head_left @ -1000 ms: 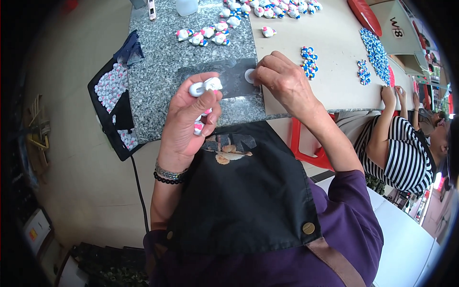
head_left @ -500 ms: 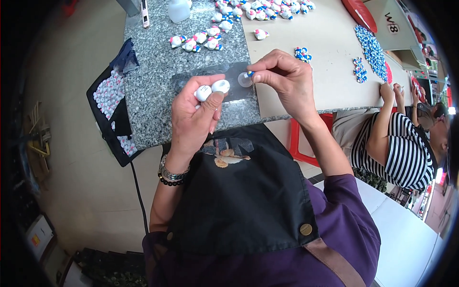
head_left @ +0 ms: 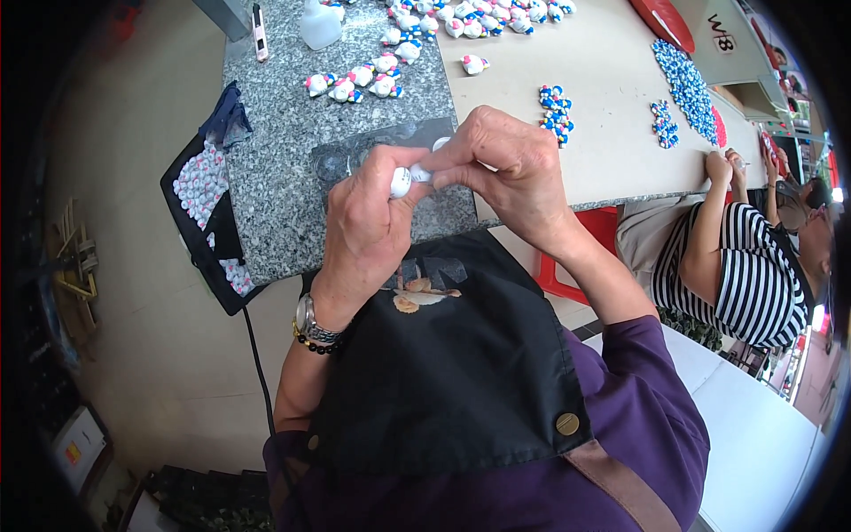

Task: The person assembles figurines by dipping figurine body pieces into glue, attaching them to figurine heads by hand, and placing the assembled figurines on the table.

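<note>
My left hand point(head_left: 359, 217) is closed around small rounded white figurine heads. One white head point(head_left: 401, 183) shows at its thumb, and a second white head point(head_left: 420, 173) lies between the two hands. Against that second head my right hand point(head_left: 514, 168) is pinched, thumb and forefinger together. What the right fingertips hold is hidden. Both hands meet above a dark clear-topped mat point(head_left: 390, 142) on the granite table. Just behind the right fingers, the rim of a small round clear dish point(head_left: 441, 143) partly shows.
White figurines with pink and blue parts point(head_left: 355, 80) lie beyond my hands. Small blue pieces point(head_left: 556, 115) sit on the beige board, with a larger pile point(head_left: 684, 84) farther right. A bottle point(head_left: 320, 25) stands behind. A black bag point(head_left: 199, 191) holds white heads. A co-worker point(head_left: 736, 266) sits right.
My right hand has moved left from the dish to the white heads, and the small blue piece in its fingertips is now hidden. The left hand has turned and its fingers have closed more.
</note>
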`<state>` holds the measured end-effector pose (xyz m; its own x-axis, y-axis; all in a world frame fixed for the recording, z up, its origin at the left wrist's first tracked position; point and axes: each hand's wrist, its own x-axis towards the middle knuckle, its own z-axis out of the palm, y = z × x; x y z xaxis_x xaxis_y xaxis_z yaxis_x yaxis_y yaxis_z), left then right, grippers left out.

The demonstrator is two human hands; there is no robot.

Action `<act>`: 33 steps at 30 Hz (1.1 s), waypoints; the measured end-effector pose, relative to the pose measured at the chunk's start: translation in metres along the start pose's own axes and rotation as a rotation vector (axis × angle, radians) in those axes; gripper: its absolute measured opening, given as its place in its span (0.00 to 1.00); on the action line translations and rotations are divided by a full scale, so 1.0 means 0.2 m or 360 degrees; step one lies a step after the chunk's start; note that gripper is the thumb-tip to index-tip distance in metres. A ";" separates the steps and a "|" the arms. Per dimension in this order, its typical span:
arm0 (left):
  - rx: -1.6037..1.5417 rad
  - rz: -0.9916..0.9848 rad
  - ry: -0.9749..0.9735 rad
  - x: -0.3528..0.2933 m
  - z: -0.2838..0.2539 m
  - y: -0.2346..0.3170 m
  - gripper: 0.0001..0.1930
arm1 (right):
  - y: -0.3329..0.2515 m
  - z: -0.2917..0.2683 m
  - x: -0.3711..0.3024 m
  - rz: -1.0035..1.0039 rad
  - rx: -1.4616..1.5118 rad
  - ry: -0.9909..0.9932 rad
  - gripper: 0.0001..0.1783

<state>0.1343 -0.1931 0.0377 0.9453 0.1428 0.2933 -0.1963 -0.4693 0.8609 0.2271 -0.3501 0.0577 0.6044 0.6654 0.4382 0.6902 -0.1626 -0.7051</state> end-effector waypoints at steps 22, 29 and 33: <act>0.0874 0.0088 -0.0355 0.53 0.03 -0.06 0.07 | 0.44 -0.47 -0.02 0.0476 -0.1152 0.0205 0.13; 0.1384 0.0113 -0.0466 0.50 0.11 -0.14 0.05 | 0.51 -0.29 -0.08 0.0353 -0.1515 -0.0035 0.03; 0.1348 0.0125 -0.0428 0.50 0.09 -0.15 0.05 | 0.47 -0.31 -0.05 0.0294 -0.1517 -0.0005 0.02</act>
<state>0.2400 -0.1806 0.0330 0.9873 -0.0762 0.1393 -0.1053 -0.9708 0.2155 0.3114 -0.4178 0.0218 0.7356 0.5716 0.3634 0.6179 -0.7861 -0.0142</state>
